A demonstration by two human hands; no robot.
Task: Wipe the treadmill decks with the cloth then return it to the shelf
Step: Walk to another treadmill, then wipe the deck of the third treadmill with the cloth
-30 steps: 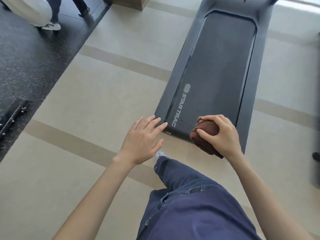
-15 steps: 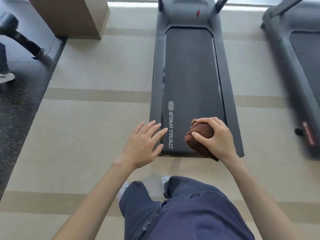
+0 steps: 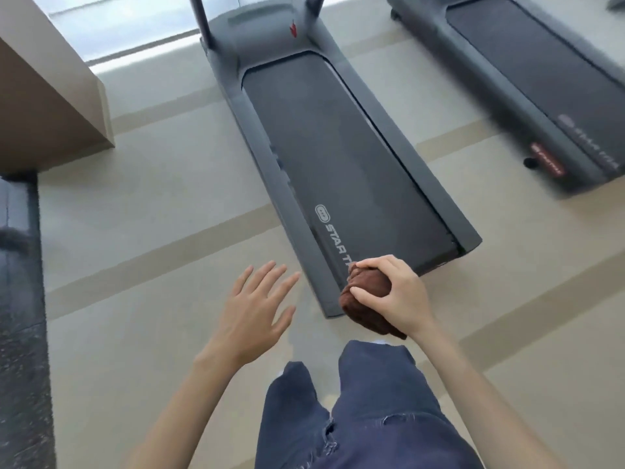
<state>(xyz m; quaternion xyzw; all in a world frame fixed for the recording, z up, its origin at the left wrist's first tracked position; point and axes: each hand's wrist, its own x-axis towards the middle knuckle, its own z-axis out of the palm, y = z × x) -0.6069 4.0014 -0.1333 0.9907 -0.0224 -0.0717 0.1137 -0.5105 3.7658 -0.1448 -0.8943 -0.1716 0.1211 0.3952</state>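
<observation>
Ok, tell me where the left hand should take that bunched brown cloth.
Pinch the cloth at its exposed left bulge, coming from the left. The right hand wraps its top and right side; the open left hand hovers on the bare side.

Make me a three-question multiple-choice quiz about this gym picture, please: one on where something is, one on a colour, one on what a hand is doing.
1. Where is the cloth?
A. On the floor
B. In the right hand, by the near end of the treadmill
C. Draped over a handrail

2. What colour is the cloth?
A. White
B. Blue
C. Brown

3. What is the left hand doing?
A. Hovering open, fingers spread, holding nothing
B. Gripping the cloth
C. Clenched in a fist

Answers: 1 B, the fingers are curled round the bunched cloth at the treadmill's near end; 2 C, it is dark brown; 3 A, its fingers are straight and apart, with nothing in them.
</observation>
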